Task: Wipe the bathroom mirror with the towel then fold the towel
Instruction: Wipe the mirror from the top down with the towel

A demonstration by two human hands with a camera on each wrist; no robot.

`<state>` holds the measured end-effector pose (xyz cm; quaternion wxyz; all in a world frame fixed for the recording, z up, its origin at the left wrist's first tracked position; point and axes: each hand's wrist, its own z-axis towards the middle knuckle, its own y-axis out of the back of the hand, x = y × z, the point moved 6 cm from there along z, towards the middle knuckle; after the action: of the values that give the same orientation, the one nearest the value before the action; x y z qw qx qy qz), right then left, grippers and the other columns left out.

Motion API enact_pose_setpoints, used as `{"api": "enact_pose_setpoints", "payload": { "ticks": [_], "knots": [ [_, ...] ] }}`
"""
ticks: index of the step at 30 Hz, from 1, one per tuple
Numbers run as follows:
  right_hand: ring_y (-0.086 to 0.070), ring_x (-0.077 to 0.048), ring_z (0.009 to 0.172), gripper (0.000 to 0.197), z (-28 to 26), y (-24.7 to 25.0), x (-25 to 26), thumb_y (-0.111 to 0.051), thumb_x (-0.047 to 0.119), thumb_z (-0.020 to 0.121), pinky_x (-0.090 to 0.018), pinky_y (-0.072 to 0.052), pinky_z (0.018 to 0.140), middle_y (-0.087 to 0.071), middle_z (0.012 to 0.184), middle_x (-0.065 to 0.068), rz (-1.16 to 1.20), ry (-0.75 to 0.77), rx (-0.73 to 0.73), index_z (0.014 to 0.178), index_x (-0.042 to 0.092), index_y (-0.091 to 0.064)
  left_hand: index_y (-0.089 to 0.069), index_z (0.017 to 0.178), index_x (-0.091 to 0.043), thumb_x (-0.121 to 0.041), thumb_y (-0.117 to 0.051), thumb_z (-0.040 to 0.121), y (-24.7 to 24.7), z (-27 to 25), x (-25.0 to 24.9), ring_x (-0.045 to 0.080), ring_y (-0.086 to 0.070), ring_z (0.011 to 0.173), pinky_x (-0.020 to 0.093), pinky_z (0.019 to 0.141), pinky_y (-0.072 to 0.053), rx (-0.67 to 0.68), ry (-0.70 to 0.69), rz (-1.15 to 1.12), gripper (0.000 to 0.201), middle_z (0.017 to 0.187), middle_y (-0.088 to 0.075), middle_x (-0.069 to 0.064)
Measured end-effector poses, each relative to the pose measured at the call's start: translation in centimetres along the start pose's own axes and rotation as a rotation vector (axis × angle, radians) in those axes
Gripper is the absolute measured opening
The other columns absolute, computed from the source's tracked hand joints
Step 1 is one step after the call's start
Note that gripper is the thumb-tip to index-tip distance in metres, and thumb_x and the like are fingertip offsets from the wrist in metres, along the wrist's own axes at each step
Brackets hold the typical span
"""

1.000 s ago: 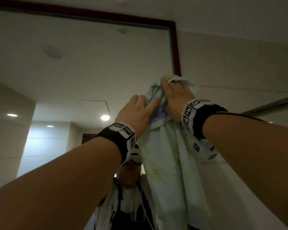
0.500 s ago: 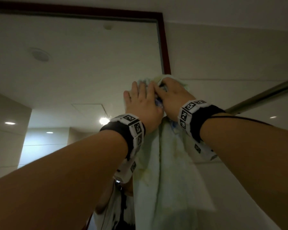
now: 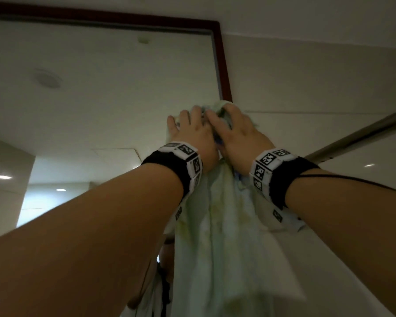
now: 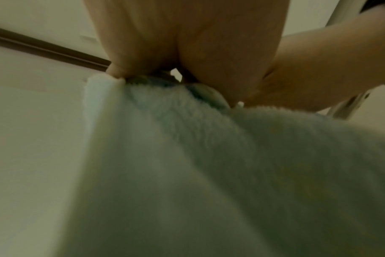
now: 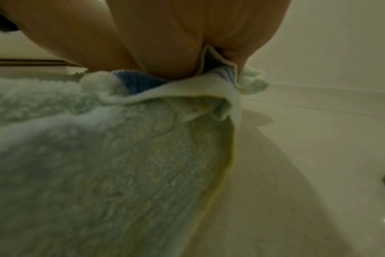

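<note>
Overhead, the bathroom mirror (image 3: 101, 88) fills most of the head view, its dark red frame (image 3: 223, 65) running along the top and down the right side, with the tiled wall (image 3: 318, 76) beyond it at three o'clock. Next in size, the pale green towel (image 3: 215, 236) is pressed against the glass near the frame's right edge at about twelve o'clock from the wrists, and its long loose part hangs straight down toward six o'clock. A metal rail (image 3: 357, 136) slants up toward two o'clock on the wall. Both hands lie side by side on the bunched top of the towel, touching each other: the left hand (image 3: 192, 136) rests with fingers fairly straight, pressing the cloth flat, while the right hand (image 3: 238, 131) curls its fingers into the folds and grips them. Each wrist wears a black band with white coded markers (image 3: 268, 161).
</note>
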<state>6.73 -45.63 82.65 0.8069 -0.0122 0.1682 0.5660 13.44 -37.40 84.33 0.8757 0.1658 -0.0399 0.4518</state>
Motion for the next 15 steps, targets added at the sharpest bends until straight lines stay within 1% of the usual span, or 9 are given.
{"api": "enact_pose_setpoints", "payload": {
  "ticks": [2,4,6,8,10,12,13,14,15],
  "knots": [
    [-0.038,-0.037,0.133,0.076,0.3,0.7,-0.2,-0.06,0.035,0.095,-0.048,-0.049,0.099,-0.011,0.159,-0.008,-0.006,-0.029,-0.007,0.155,0.026,-0.017,-0.012,0.16,-0.019,-0.045,-0.057,0.084,-0.1,0.3,-0.2,0.037,-0.014,0.148,0.066,0.119,-0.009,0.05,0.006,0.025,0.093,0.162,-0.011,0.01],
    [-0.04,-0.037,0.13,0.078,0.7,0.8,-0.4,-0.064,0.038,0.091,-0.047,-0.047,0.099,-0.018,0.158,-0.011,-0.078,-0.032,0.014,0.155,0.018,-0.023,-0.008,0.161,-0.017,-0.045,-0.058,0.084,-0.2,0.6,-0.2,0.037,-0.008,0.152,0.066,0.12,-0.005,0.085,0.003,0.045,0.096,0.166,-0.006,0.01],
    [-0.04,-0.036,0.13,0.072,0.8,0.4,-0.2,-0.058,0.042,0.094,-0.047,-0.038,0.104,-0.029,0.157,-0.011,-0.207,0.004,0.047,0.153,0.013,-0.029,-0.008,0.161,-0.016,-0.045,-0.055,0.086,-0.3,0.6,0.0,0.035,-0.007,0.153,0.065,0.121,-0.004,0.076,-0.016,0.018,0.093,0.168,-0.005,0.01],
    [-0.039,-0.033,0.13,0.065,0.8,0.3,0.2,-0.049,0.045,0.096,-0.046,-0.032,0.103,-0.04,0.152,-0.007,-0.308,0.012,0.055,0.151,0.013,-0.036,-0.01,0.161,-0.016,-0.047,-0.051,0.088,-0.1,0.4,0.4,0.032,-0.01,0.154,0.062,0.122,-0.005,0.042,-0.043,-0.026,0.089,0.168,-0.009,0.009],
    [-0.04,-0.032,0.125,0.057,0.9,0.5,0.6,-0.042,0.044,0.097,-0.045,-0.029,0.099,-0.049,0.143,-0.006,-0.39,0.01,0.042,0.145,0.013,-0.043,-0.016,0.16,-0.017,-0.052,-0.049,0.086,0.3,0.2,0.8,0.029,-0.018,0.152,0.058,0.121,-0.01,0.024,-0.07,-0.016,0.088,0.167,-0.017,0.007],
    [-0.04,-0.032,0.123,0.053,1.0,0.7,1.2,-0.037,0.041,0.096,-0.046,-0.028,0.1,-0.054,0.136,-0.007,-0.427,0.015,0.034,0.139,0.012,-0.048,-0.027,0.156,-0.02,-0.057,-0.049,0.082,1.0,0.4,1.0,0.027,-0.031,0.145,0.055,0.115,-0.017,0.016,-0.1,0.072,0.085,0.159,-0.032,0.006],
    [-0.04,-0.032,0.124,0.052,1.1,0.7,1.3,-0.036,0.039,0.095,-0.048,-0.027,0.103,-0.054,0.135,-0.007,-0.424,0.012,0.034,0.138,0.011,-0.048,-0.034,0.152,-0.021,-0.058,-0.049,0.08,1.5,0.6,0.9,0.027,-0.036,0.14,0.054,0.113,-0.019,0.01,-0.119,0.127,0.082,0.153,-0.04,0.005],
    [-0.038,-0.033,0.127,0.053,1.2,0.6,1.3,-0.036,0.037,0.095,-0.049,-0.026,0.107,-0.052,0.139,-0.008,-0.4,-0.005,0.039,0.141,0.012,-0.045,-0.04,0.147,-0.021,-0.058,-0.049,0.079,2.0,0.9,0.8,0.027,-0.039,0.136,0.053,0.112,-0.02,0.004,-0.143,0.176,0.078,0.146,-0.046,0.005],
    [-0.033,-0.034,0.133,0.056,1.3,0.3,1.2,-0.037,0.036,0.095,-0.051,-0.022,0.112,-0.046,0.146,-0.008,-0.347,-0.036,0.059,0.146,0.013,-0.039,-0.044,0.144,-0.021,-0.057,-0.05,0.079,2.3,1.0,0.6,0.028,-0.041,0.132,0.051,0.111,-0.022,0.003,-0.172,0.212,0.074,0.141,-0.049,0.006]
  ]
}}
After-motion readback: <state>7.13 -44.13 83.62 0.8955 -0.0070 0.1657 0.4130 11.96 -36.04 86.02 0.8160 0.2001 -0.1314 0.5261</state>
